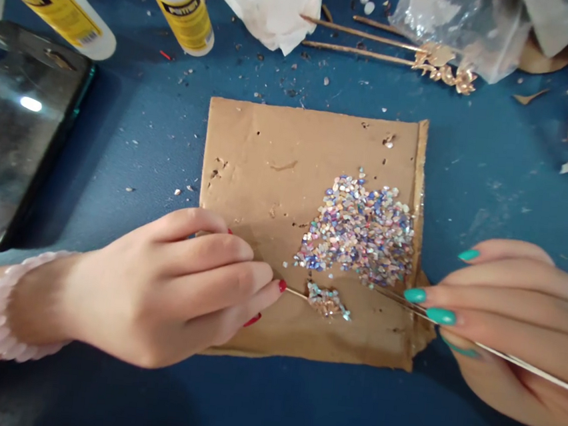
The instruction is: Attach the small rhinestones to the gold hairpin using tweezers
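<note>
My left hand (pixel 191 284), with red nails and a pale beaded bracelet (pixel 18 305) at the wrist, pinches the thin metal stem of a hairpin. The hairpin's ornament (pixel 326 301), gold and partly covered with small shiny stones, lies over the brown cardboard (pixel 250 143). In my right hand (pixel 499 321), which has teal nails, is a pair of slim metal tweezers (pixel 515 360). Their tips point left, close to the lower edge of a pile of tiny multicoloured stones (pixel 362 234). Most of the hairpin's stem is hidden under my left fingers.
Two white bottles with yellow labels, one (pixel 62 11) beside the other (pixel 183 12), lie at the back left. A dark phone (pixel 15 133) rests at left. Behind the cardboard are crumpled tissue (pixel 276 5), gold flower hairpins (pixel 441 64) and clear plastic bags (pixel 463 22).
</note>
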Demonstrator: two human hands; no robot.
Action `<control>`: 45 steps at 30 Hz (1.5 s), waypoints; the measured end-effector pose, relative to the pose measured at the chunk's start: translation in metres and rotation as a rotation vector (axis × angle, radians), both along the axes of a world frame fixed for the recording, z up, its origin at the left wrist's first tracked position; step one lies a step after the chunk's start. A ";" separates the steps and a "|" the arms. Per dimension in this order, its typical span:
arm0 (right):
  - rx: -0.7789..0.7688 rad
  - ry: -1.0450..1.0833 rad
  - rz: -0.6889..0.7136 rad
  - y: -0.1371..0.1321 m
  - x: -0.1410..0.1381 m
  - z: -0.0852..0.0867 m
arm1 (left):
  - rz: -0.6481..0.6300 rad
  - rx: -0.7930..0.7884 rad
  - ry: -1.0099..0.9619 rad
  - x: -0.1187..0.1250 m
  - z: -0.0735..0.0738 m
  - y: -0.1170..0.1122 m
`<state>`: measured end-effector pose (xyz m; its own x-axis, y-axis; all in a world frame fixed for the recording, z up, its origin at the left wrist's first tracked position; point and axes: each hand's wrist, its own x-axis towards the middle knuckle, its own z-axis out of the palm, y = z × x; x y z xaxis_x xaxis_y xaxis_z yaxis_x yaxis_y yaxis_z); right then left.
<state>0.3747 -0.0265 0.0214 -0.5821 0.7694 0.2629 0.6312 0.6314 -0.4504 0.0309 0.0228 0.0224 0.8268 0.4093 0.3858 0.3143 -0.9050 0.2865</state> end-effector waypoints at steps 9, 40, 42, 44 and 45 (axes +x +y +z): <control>-0.030 0.012 -0.011 -0.005 0.003 -0.003 | -0.004 0.000 0.001 -0.001 0.000 -0.001; -0.193 0.266 0.187 0.017 -0.037 0.022 | -0.026 -0.037 -0.005 0.003 -0.002 0.002; -0.199 0.221 0.184 0.013 -0.032 0.019 | -0.021 -0.041 -0.009 0.002 -0.002 0.002; -0.183 0.199 0.172 0.011 -0.027 0.015 | -0.021 -0.050 -0.012 0.001 -0.003 0.002; -0.172 0.209 0.146 0.011 -0.026 0.014 | -0.025 -0.052 -0.014 0.001 -0.003 0.002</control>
<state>0.3491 -0.0155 0.0353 -0.6366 0.7254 0.2618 0.4221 0.6119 -0.6689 0.0317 0.0245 0.0195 0.8318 0.4082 0.3762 0.2874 -0.8964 0.3374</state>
